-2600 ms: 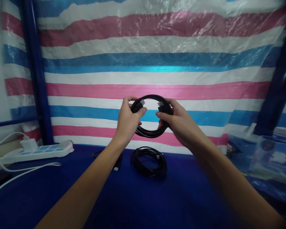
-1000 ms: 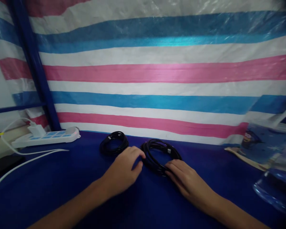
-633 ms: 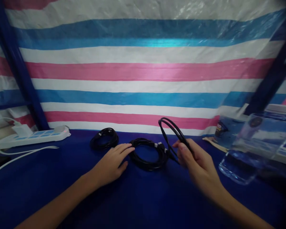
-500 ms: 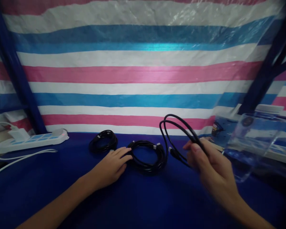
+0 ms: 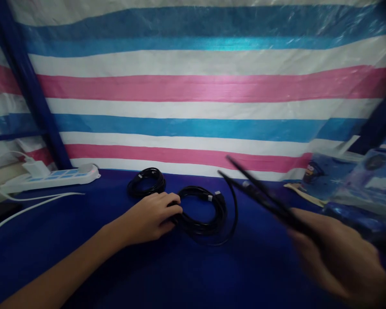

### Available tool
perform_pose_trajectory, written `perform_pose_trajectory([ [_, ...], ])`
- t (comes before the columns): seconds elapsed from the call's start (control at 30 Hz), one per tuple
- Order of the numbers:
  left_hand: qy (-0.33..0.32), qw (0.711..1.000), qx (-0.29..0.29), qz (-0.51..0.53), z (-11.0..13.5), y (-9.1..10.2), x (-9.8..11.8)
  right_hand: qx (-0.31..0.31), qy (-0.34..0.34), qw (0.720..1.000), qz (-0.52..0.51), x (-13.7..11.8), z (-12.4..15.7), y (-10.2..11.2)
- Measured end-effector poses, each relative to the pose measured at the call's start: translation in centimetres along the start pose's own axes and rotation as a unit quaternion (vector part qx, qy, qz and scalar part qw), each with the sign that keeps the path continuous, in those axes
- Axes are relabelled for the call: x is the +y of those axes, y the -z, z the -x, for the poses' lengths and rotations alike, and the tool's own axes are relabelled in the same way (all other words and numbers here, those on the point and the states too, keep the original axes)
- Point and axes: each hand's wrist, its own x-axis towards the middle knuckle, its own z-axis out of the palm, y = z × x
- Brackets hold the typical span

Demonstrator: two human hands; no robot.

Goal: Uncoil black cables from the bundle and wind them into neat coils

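A coil of black cable (image 5: 209,227) with silver-ended plugs lies on the blue table. My left hand (image 5: 157,214) is closed over its left edge, fingers curled round the strands. At the right, my right hand (image 5: 337,253) grips doubled lengths of black cable (image 5: 270,201); both are smeared by motion. The gripped lengths point up and left, and one strand curves down toward the coil. A smaller black cable coil (image 5: 147,182) rests behind my left hand, apart from the larger one.
A white power strip (image 5: 61,177) with a plugged-in charger (image 5: 36,167) stands at the back left, white cords (image 5: 48,199) in front. Clear plastic items and a bag with a cartoon print (image 5: 318,171) are at the right. A striped sheet (image 5: 193,88) hangs behind the table.
My right hand has swung right and toward me, pulling the black cable lengths along. My left hand has curled more round the coil's left edge. The view has shifted slightly.
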Motion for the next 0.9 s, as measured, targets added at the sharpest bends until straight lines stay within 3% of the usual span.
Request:
perform_pose_trajectory([
  [0.07, -0.017, 0.999, -0.022, 0.016, 0.3, 0.4, 0.0, -0.006, 0.062, 0.998, 0.006, -0.9, -1.0, -0.9],
  [0.13, -0.017, 0.999, -0.032, 0.036, 0.5, 0.6, 0.0, -0.041, 0.079, 0.996, -0.003, -1.3, -1.5, -1.8],
  [0.23, -0.008, 0.995, -0.056, 0.082, 0.5, 0.5, 0.2, -0.168, 0.045, 0.984, -0.034, -0.9, -1.3, -2.7],
  [0.33, -0.001, 0.993, -0.061, 0.099, 0.4, 0.1, 0.3, -0.294, -0.004, 0.955, -0.047, -0.4, -0.8, -3.3],
  [0.43, -0.005, 0.996, -0.043, 0.072, 0.3, 0.0, 0.4, -0.366, -0.044, 0.927, -0.064, -0.4, -0.4, -3.8],
  [0.57, -0.025, 0.998, -0.023, 0.051, 0.4, 0.6, 0.4, -0.392, -0.060, 0.915, -0.069, -0.7, -0.1, -4.3],
  [0.9, 0.012, 0.993, -0.102, -0.052, 0.9, 0.1, -1.2, -0.425, -0.068, 0.897, -0.103, -1.2, 0.2, -4.9],
])
